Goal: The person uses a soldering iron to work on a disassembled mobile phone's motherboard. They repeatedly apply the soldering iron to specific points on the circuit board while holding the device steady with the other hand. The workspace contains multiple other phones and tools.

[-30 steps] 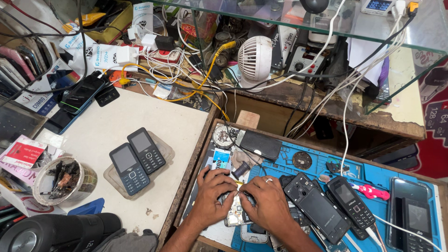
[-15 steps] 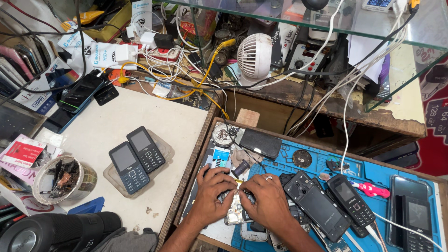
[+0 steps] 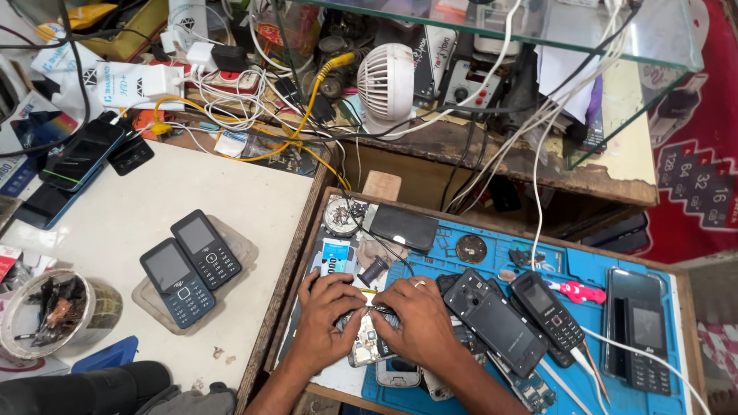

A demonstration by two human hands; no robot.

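My left hand (image 3: 327, 323) and my right hand (image 3: 419, 319) meet over a small opened phone (image 3: 367, 346) on the blue work mat (image 3: 600, 269), fingers closed on it from both sides. Its bare circuit board shows below my fingers. A ring sits on a right-hand finger. Just right of my right hand lies an opened black phone back (image 3: 496, 323) and a dark keypad phone (image 3: 547, 309). A small battery (image 3: 334, 256) lies above my left hand.
Two dark keypad phones (image 3: 191, 267) rest on a clear tray on the white counter (image 3: 92, 230) at left. A cup of parts (image 3: 58, 311) stands lower left. A white fan (image 3: 388, 81), tangled cables and a glass shelf (image 3: 553, 31) crowd the back. Another phone (image 3: 644, 346) lies far right.
Both hands stay clasped on the small phone with only slight finger shifts. The view has moved a little; nothing else has moved.
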